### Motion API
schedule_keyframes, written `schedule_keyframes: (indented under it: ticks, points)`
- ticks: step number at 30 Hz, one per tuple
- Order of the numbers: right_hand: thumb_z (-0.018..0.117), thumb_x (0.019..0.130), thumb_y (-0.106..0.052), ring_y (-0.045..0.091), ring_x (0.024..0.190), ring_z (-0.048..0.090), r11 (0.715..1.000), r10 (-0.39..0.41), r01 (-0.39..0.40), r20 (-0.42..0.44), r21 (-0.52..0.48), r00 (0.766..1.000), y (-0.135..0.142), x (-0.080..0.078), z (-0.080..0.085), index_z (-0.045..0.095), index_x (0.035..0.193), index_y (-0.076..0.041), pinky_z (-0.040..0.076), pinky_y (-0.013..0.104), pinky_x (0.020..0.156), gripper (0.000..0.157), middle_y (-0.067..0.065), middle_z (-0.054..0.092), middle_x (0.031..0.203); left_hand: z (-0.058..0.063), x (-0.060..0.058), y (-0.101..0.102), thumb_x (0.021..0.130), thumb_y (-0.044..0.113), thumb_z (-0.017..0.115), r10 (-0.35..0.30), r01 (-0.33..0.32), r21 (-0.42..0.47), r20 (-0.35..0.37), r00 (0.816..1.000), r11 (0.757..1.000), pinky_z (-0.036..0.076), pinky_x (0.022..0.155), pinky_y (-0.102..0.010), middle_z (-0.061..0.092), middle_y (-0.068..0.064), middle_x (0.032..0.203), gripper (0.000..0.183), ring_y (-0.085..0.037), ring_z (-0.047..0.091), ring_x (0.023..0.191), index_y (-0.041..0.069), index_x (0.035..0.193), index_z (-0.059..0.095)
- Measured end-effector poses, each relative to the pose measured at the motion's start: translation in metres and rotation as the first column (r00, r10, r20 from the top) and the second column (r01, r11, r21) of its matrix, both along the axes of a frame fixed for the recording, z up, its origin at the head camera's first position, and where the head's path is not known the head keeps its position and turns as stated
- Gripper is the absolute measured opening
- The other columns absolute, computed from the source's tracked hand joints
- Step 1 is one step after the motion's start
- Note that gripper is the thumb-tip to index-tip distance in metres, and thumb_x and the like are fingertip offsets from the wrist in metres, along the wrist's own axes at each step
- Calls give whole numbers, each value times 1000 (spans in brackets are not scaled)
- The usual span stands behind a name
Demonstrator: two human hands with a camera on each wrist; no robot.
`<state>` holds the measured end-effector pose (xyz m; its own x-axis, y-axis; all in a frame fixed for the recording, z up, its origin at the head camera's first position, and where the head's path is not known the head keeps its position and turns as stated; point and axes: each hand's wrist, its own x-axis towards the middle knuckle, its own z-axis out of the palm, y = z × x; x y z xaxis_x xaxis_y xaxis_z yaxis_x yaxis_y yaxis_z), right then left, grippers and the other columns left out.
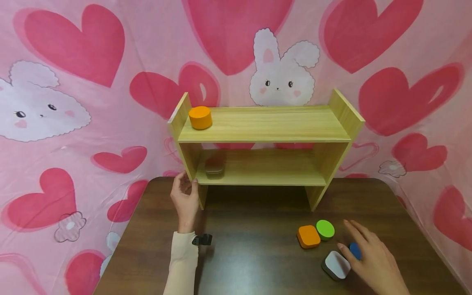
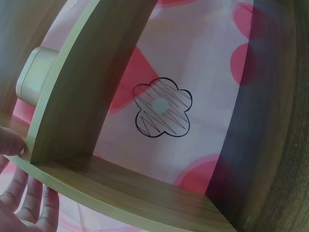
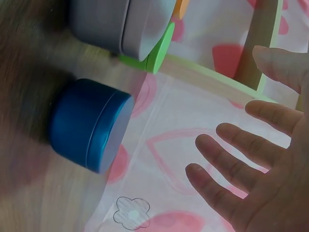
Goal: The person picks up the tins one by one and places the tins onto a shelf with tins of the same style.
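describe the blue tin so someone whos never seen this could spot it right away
Find the wooden shelf on the dark table, then look to its front right. There, partly hidden by the right hand in the head view, sits the blue tin. It is round, beside a grey square tin, and the only blue one.

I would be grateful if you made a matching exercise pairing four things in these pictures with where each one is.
Things
1. Blue tin
2. Left hand
3. Round orange tin
4. Green tin

Places
A. On the top board of the shelf
B. Next to the square orange tin on the table
C. Partly hidden by the right hand in the head view
D. Gripping the shelf's left side

Pairs: 1-C, 2-D, 3-A, 4-B
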<state>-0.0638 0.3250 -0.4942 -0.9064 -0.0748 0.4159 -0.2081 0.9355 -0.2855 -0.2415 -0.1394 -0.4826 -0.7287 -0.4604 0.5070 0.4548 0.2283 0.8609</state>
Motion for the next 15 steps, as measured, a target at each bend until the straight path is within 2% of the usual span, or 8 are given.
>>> schedule_keyframes:
  ticks: [9, 15]
  points:
    - [90, 78, -21, 49, 110, 61, 1000, -25, 25, 31, -14, 999, 9, 1, -5, 58, 143, -4, 50, 72, 80, 74, 23, 60, 138, -1, -1, 0, 92, -5, 70, -4, 5, 7, -12, 1000, 1000, 56, 84, -12, 70, -17, 109, 27, -20, 68, 94, -2, 119, 69]
    - [90, 78, -23, 51, 108, 62, 999, -44, 45, 57, -5, 997, 16, 1, -11, 58, 141, -2, 50, 73, 80, 74, 25, 60, 137, -2, -3, 0, 91, -8, 69, 7, -7, 3, -18, 1000, 1000, 54, 84, -11, 70, -24, 111, 28, -22, 67, 94, -6, 119, 68]
